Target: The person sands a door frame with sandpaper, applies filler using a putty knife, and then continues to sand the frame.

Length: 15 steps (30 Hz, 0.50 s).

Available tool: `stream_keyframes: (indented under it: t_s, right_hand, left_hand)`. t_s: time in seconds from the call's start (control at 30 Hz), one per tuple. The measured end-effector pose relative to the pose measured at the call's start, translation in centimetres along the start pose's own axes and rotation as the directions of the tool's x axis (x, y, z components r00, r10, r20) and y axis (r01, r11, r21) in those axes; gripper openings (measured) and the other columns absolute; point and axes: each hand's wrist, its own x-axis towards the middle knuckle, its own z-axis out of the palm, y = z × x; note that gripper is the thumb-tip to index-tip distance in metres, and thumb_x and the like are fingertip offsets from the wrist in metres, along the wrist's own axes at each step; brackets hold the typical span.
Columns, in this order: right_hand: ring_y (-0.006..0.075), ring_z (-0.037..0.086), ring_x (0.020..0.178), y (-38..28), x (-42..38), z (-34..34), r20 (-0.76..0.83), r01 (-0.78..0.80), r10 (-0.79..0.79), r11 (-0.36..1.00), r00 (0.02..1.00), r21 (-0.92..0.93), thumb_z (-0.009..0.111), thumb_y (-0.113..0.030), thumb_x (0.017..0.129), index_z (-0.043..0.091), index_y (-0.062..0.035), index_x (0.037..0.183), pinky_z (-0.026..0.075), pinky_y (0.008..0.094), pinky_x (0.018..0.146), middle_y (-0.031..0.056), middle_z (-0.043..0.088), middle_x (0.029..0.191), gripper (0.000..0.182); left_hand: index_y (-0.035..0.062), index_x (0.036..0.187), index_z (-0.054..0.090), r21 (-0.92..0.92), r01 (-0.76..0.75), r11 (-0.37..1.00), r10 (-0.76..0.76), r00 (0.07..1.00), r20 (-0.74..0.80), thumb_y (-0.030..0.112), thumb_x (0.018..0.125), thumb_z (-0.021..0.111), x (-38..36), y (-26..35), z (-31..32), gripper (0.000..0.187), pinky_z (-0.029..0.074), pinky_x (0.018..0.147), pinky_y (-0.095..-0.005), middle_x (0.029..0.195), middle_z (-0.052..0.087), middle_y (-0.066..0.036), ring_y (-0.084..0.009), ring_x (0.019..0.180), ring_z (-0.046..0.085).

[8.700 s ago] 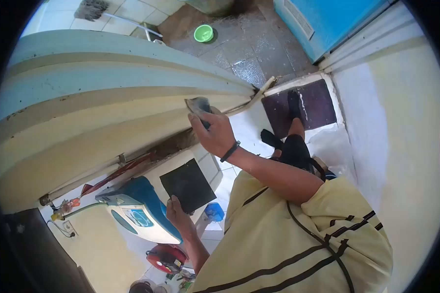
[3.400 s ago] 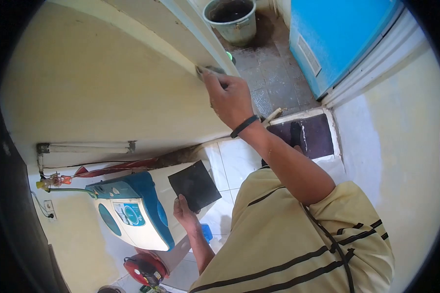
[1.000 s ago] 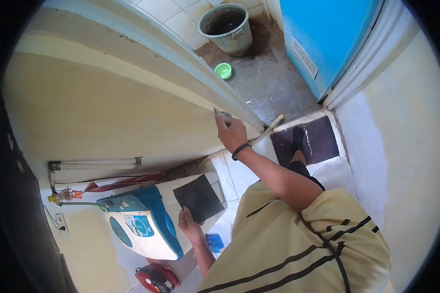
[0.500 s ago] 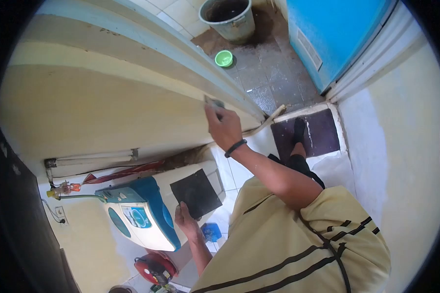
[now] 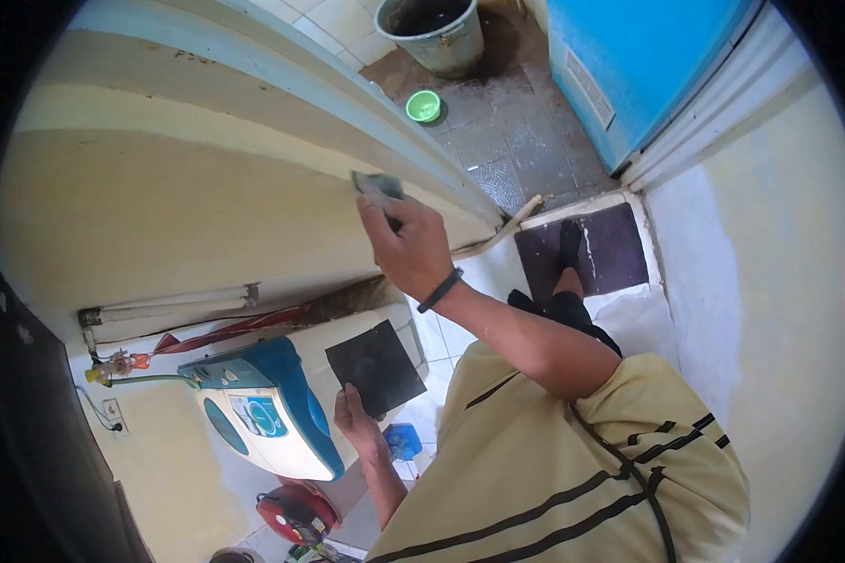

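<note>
My right hand (image 5: 408,242), with a black band at the wrist, is raised to the yellow wall (image 5: 207,197) beside the door frame. Its fingers pinch a small grey folded piece of sandpaper (image 5: 377,185), which overlaps the wall near the edge of the frame. Lower down, my left hand (image 5: 359,424) grips a dark square sheet of sandpaper (image 5: 376,368) by its lower edge. The sheet is held out flat, overlapping the white side of a washing machine (image 5: 296,418) in this view.
A pipe (image 5: 498,240) runs along the wall's foot to the doorway. Beyond lie a large grey tub (image 5: 446,52), a green bowl (image 5: 423,106) and a blue door (image 5: 648,66). A dark mat (image 5: 615,249) lies underfoot; a red appliance (image 5: 296,514) stands below the washing machine.
My right hand has moved a little to the left along the wall with the folded sandpaper, which shows more fully now. My left hand and its sheet have barely moved.
</note>
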Motion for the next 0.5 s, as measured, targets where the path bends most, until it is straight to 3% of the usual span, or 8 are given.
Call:
stream_keyframes:
  t_s: [0.03,0.13,0.17,0.27,0.3,0.4,0.43,0.5]
  right_hand:
    - [0.0122,0.049,0.047,-0.7,0.3,0.1,0.013,0.035,-0.035,0.999,0.999,-0.005,0.057,-0.029,0.096,0.062,0.0036,0.070,0.039,0.0335,0.048,0.0102,0.051,0.049,0.042]
    - [0.0113,0.050,0.048,3.0,0.6,0.1,-0.019,-0.069,0.069,0.998,0.997,-0.007,0.057,-0.030,0.096,0.063,0.0040,0.071,0.039,0.0326,0.048,0.0096,0.050,0.049,0.042]
    - [0.0120,0.051,0.047,3.5,0.4,-1.0,0.052,-0.181,0.183,0.982,0.982,-0.051,0.057,-0.030,0.096,0.064,0.0040,0.072,0.040,0.0319,0.048,0.0094,0.051,0.049,0.042]
    - [0.0117,0.050,0.047,3.4,-0.9,-0.9,0.004,-0.058,0.059,0.990,0.998,-0.127,0.058,-0.029,0.096,0.063,0.0047,0.073,0.040,0.0316,0.048,0.0083,0.050,0.049,0.041]
    - [0.0127,0.049,0.047,1.4,-0.9,-0.5,-0.002,-0.085,0.085,0.996,0.996,0.021,0.059,-0.028,0.095,0.062,0.0051,0.074,0.039,0.0321,0.048,0.0084,0.049,0.048,0.040]
    - [0.0132,0.050,0.048,-2.0,0.0,0.3,0.031,0.032,-0.034,0.997,0.999,0.065,0.060,-0.027,0.095,0.062,0.0049,0.074,0.039,0.0325,0.049,0.0087,0.048,0.048,0.038]
    - [0.0131,0.050,0.048,-1.8,0.5,0.3,0.029,0.093,-0.093,0.996,0.995,-0.005,0.059,-0.027,0.094,0.062,0.0042,0.073,0.038,0.0322,0.049,0.0091,0.049,0.049,0.038]
    - [0.0126,0.050,0.047,0.3,0.6,0.3,0.006,0.015,-0.015,1.000,1.000,0.009,0.058,-0.027,0.095,0.061,0.0041,0.072,0.038,0.0321,0.048,0.0092,0.050,0.049,0.039]
  left_hand:
    - [0.0075,0.083,0.056,-0.006,0.003,1.000,-0.003,1.000,0.015,0.026,0.102,0.050,0.0,-0.1,-0.2,0.027,0.035,0.040,-0.0218,0.065,0.055,0.000,-0.0063,0.049,0.049]
    - [0.0080,0.082,0.056,0.001,-0.003,1.000,0.003,1.000,-0.008,0.027,0.102,0.050,-0.3,0.1,-0.2,0.027,0.035,0.040,-0.0216,0.065,0.055,0.001,-0.0059,0.050,0.049]
    - [0.0081,0.082,0.056,0.006,-0.008,1.000,0.008,1.000,-0.027,0.027,0.102,0.051,-0.4,0.2,-0.1,0.027,0.035,0.041,-0.0216,0.065,0.055,0.001,-0.0057,0.050,0.049]
    - [0.0104,0.086,0.059,0.001,0.005,1.000,-0.005,1.000,0.007,0.029,0.101,0.051,-0.1,-1.6,-1.3,0.025,0.043,0.042,-0.0224,0.072,0.060,0.001,-0.0076,0.056,0.056]
    - [0.0103,0.086,0.059,0.012,-0.001,1.000,0.000,1.000,0.015,0.029,0.101,0.051,-0.1,-2.2,-1.6,0.025,0.043,0.042,-0.0224,0.072,0.060,0.001,-0.0075,0.055,0.056]
    - [0.0097,0.084,0.057,0.015,-0.005,1.000,0.005,1.000,0.021,0.029,0.101,0.052,-0.1,-2.4,-1.6,0.026,0.040,0.041,-0.0223,0.069,0.058,0.001,-0.0068,0.053,0.053]
    - [0.0092,0.082,0.056,-0.003,0.005,1.000,-0.005,1.000,0.003,0.028,0.101,0.052,-0.4,-1.4,-0.8,0.027,0.038,0.041,-0.0222,0.067,0.056,0.001,-0.0061,0.051,0.050]
    - [0.0085,0.079,0.054,-0.027,0.004,1.000,-0.004,1.000,-0.019,0.027,0.101,0.052,-0.7,-0.5,-0.3,0.028,0.036,0.040,-0.0222,0.065,0.054,0.001,-0.0058,0.049,0.048]
